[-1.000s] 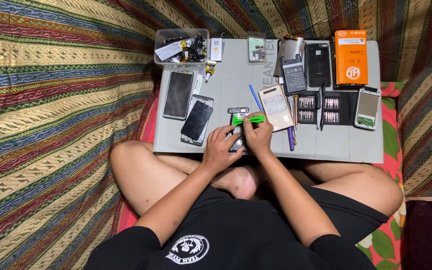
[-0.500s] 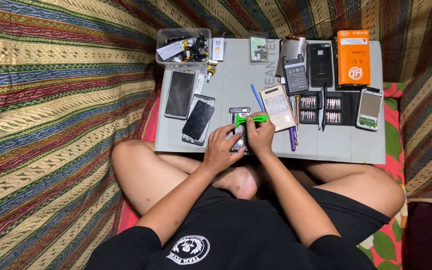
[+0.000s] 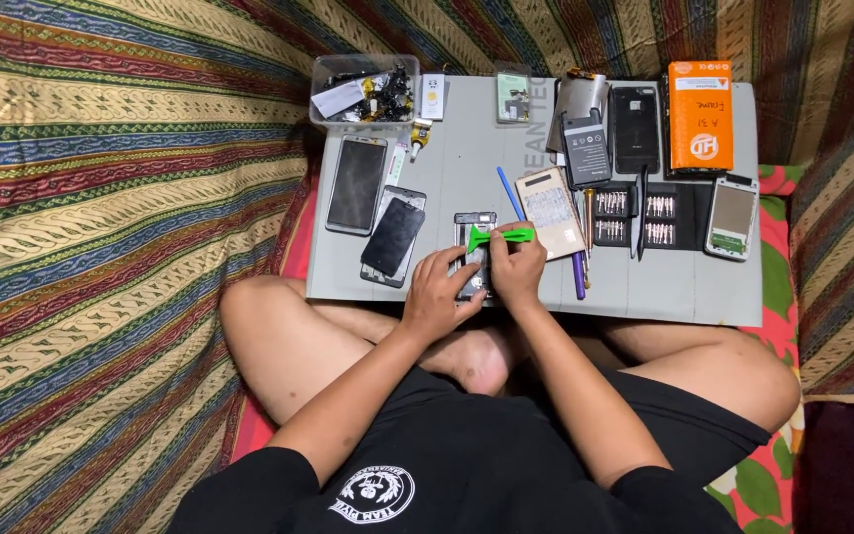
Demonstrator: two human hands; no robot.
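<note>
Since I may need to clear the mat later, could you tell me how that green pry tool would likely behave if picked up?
The green pry tool looks thin and flat, so it is probably light and a little springy. Lying flat, it should slide rather than roll. The right hand grips one end, while the left hand rests on the opened phone.

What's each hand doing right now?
Left hand: closed on the small opened phone frame, steadying it on the grey mat.
Right hand: closed on the flat green plastic pry tool.
</note>
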